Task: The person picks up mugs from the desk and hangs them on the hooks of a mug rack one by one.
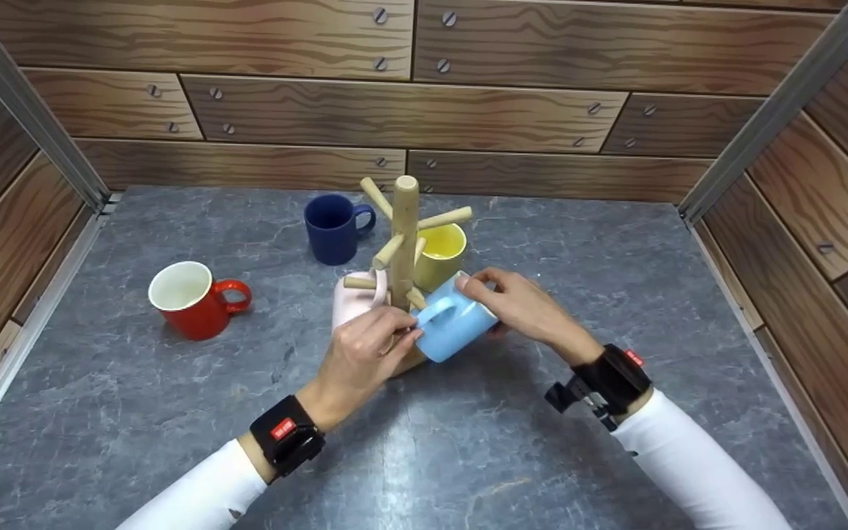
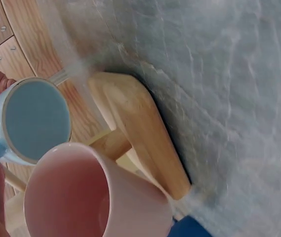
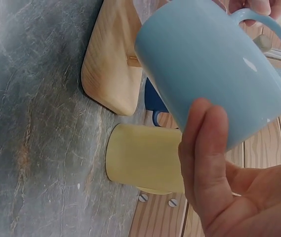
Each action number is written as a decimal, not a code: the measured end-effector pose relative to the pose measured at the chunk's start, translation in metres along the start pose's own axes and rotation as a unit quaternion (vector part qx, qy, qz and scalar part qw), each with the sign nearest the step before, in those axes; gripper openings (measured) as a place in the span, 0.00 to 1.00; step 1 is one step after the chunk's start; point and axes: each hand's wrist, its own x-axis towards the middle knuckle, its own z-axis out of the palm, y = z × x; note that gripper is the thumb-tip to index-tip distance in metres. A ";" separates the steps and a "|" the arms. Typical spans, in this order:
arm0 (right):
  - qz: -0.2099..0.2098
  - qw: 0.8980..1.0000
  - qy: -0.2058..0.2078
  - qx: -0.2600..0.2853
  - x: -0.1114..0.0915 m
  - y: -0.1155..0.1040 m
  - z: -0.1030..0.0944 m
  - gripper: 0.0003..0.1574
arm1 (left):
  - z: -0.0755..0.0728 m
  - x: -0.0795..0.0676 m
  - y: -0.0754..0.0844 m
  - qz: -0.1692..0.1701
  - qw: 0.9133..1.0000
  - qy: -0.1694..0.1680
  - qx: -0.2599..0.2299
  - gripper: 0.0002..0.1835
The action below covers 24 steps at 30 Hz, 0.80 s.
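Note:
Both hands are at a light blue mug, tilted beside the front right of a wooden mug tree. My right hand grips it at the rim end, thumb on top and fingers along the far side. My left hand pinches it by the base, near the handle, with thumb and forefinger. The handle is right at the tip of a low peg. A pink mug is on the tree's left side, its handle at a lower peg; my left hand partly covers it in the head view.
Behind the tree on the right stands a yellow mug. A dark blue mug is at the back left. The red mug stands farther left, handle to the right. Wood-patterned walls enclose the grey marbled table.

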 end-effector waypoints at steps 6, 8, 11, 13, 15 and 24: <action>-0.003 1.000 0.008 -0.024 0.002 0.002 0.003 0.50 | -0.003 0.001 0.000 0.003 0.993 -0.011 0.116 0.14; -0.002 1.000 0.008 -0.028 0.003 0.003 0.004 0.50 | -0.004 0.000 0.000 0.003 0.989 -0.014 0.146 0.14; 0.004 0.999 0.010 -0.032 0.004 0.003 0.005 0.51 | -0.003 0.000 -0.001 0.008 0.985 -0.014 0.170 0.13; 0.008 0.999 0.012 -0.034 0.005 0.003 0.005 0.52 | -0.003 0.001 -0.001 0.009 0.984 -0.014 0.179 0.13; 0.013 0.999 0.014 -0.036 0.006 0.003 0.007 0.53 | -0.003 0.001 -0.001 0.009 0.982 -0.017 0.187 0.12; 0.009 0.997 -0.002 -0.073 0.007 0.002 0.011 0.60 | -0.004 0.000 -0.002 -0.001 0.976 -0.030 0.214 0.11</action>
